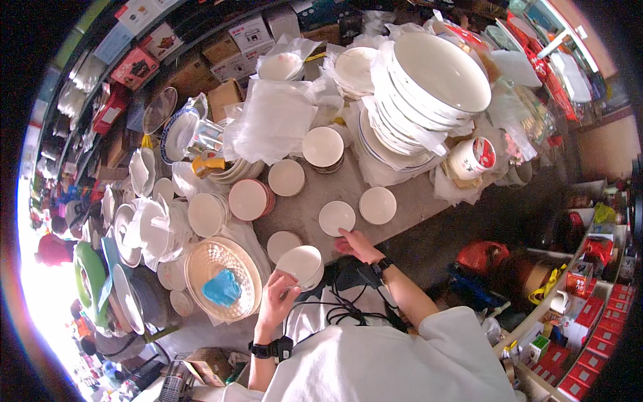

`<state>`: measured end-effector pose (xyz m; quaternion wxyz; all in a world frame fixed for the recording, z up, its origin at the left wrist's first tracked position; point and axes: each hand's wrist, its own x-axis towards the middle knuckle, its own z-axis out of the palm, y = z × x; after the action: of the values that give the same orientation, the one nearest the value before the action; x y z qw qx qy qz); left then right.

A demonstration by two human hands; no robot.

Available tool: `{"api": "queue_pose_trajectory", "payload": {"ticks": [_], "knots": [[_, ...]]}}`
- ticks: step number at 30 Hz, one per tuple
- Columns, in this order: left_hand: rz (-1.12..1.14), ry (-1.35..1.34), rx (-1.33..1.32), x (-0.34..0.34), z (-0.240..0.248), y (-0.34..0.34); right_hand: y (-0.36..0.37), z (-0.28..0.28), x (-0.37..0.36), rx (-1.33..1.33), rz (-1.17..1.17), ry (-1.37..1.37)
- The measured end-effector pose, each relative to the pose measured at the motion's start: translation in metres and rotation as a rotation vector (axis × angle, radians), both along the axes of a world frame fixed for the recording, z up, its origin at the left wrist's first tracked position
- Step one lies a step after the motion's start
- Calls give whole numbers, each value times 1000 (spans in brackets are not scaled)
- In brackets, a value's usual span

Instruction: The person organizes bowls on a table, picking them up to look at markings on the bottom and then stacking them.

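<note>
A small white bowl (305, 262) is tilted up in my left hand (274, 299), whose fingers close around its lower left rim. My right hand (360, 247) is at the near edge of another white bowl (336, 218), with its fingertips at the rim and the other fingers bent beneath. To the right of that bowl sits a similar white bowl (378, 205) on the grey table (395, 231). Behind my left hand is a further bowl (283, 245), partly hidden by the held one. Beyond stand a stack of bowls with red outsides (249, 199) and a white-topped stack (323, 147).
A tall stack of big white bowls (442, 74) stands at the back, beside white wrapping sheets (271, 117). Left of me, a cream woven-pattern tray (201, 268) holds a crumpled blue piece (222, 288). Shelves with red boxes (593, 335) line the right.
</note>
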<state>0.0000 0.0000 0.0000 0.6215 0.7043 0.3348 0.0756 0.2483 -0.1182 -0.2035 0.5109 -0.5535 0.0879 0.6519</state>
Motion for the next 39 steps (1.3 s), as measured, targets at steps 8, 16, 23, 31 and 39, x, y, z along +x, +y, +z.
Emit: {"api": "queue_pose_trajectory", "payload": {"ticks": [8, 16, 23, 31, 39], "knots": [[-47, 38, 156, -21, -13, -6, 23, -11, -9, 35, -277, 76], [-30, -28, 115, 29, -44, -7, 49, -23, 28, 105, -231, 18], [-25, -73, 188, 74, -86, -1, 37, -15, 43, 26, -92, 87], [-165, -37, 371, 70, -131, -8, 3, 70, 13, 82, 449, -111], [-171, -50, 275, 79, -102, -4, -27, -63, 0, 171, 503, -696]]}}
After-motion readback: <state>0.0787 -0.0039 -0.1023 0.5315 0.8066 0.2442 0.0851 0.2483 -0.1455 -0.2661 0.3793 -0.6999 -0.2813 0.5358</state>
